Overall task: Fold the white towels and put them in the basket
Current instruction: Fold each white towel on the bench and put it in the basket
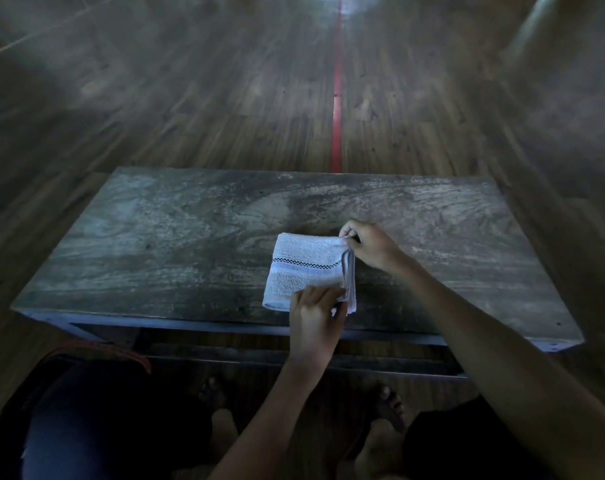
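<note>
A white towel [306, 268] with a dark checked stripe lies folded into a small rectangle on the worn wooden table [176, 237], near its front edge. My right hand [367, 245] pinches the towel's far right corner. My left hand [316, 311] pinches its near right corner, where the layered edges show. No basket is in view.
The table's front edge runs just below my left hand. A wooden floor with a red line [337, 109] stretches beyond the table. A dark object with a red strap [121, 355] sits at the lower left, and bare feet show under the table.
</note>
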`<state>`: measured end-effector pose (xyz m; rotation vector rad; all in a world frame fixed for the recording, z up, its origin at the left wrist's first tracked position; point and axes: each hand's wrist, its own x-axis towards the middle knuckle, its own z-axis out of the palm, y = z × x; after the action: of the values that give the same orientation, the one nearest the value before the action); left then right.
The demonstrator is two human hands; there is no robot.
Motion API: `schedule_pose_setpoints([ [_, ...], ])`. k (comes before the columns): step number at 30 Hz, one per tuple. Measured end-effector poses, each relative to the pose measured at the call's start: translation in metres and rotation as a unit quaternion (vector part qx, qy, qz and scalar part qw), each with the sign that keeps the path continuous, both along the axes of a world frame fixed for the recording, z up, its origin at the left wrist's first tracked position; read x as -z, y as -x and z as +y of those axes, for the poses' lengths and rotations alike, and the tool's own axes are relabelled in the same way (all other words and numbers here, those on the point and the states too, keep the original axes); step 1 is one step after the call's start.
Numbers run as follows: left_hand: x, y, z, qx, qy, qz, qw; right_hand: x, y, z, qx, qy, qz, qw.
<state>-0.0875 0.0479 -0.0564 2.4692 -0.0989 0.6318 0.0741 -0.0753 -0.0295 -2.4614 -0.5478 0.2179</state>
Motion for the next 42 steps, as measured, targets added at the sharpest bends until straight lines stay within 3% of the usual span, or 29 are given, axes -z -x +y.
schedule_pose_setpoints([
  [8,0.011,0.001,0.000,0.032,-0.058,0.052,0.996,0.009,0.004,-0.004,0.047,0.018,0.009,0.999],
  [13,-0.012,-0.017,0.044,-0.007,-0.055,0.024,0.998,0.001,0.014,-0.005,0.113,0.011,-0.071,0.991],
  [17,-0.024,-0.060,0.084,0.027,-0.137,0.152,0.978,-0.006,0.057,0.013,0.152,0.070,-0.105,0.980],
  [21,-0.014,-0.086,0.094,0.144,-0.257,0.194,0.936,0.010,0.111,0.034,0.128,0.114,-0.028,0.985],
  [23,-0.007,-0.087,0.097,0.156,-0.296,0.212,0.918,0.022,0.122,0.034,0.105,0.136,-0.004,0.985],
  [31,-0.021,-0.033,0.091,0.022,-0.368,0.192,0.910,0.002,0.055,0.010,-0.014,0.178,0.053,0.983],
  [35,-0.035,-0.005,0.078,0.030,-0.320,0.258,0.911,-0.012,0.037,0.018,-0.027,0.176,0.002,0.984],
  [39,-0.043,-0.011,0.081,0.017,-0.313,0.219,0.924,-0.021,0.047,0.018,-0.026,0.173,-0.078,0.981],
  [42,-0.046,-0.031,0.092,0.035,-0.292,0.227,0.928,-0.016,0.059,0.010,-0.040,0.182,-0.066,0.980],
])
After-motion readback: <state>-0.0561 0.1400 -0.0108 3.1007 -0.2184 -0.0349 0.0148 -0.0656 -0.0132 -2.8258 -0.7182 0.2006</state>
